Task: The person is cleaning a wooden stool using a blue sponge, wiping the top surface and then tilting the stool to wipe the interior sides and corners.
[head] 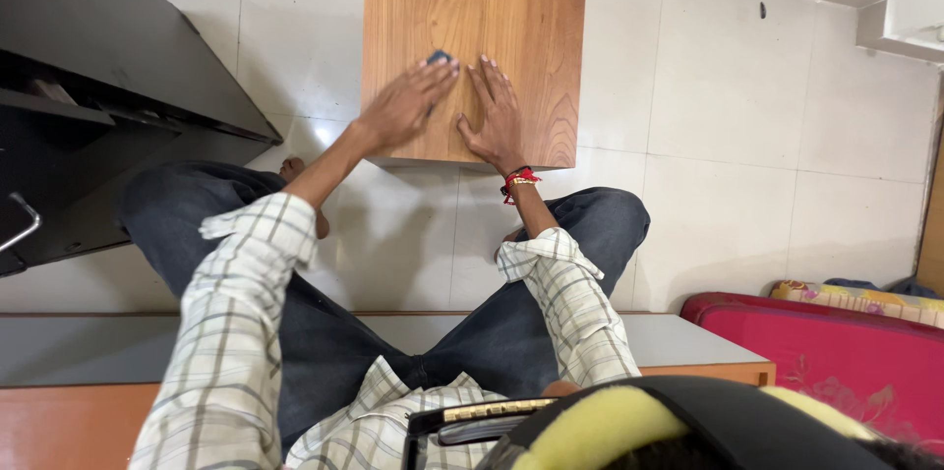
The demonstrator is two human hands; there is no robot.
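A small wooden table [511, 8] stands on the floor in front of my knees. My left hand [405, 104] lies stretched over its top. Its fingertips rest on a small dark blue object [440, 57], which is mostly hidden under the fingers. Just to the right, my right hand [495, 118] is pressed flat on the wood with fingers spread and nothing in it. A red thread band [518, 179] circles its wrist. The two hands lie close together without touching.
A black cabinet [108, 77] with a metal handle stands at the left. White floor tiles [747, 106] surround the table. I sit on a grey-topped bench [688, 337]. A red mattress [836, 362] lies at the lower right.
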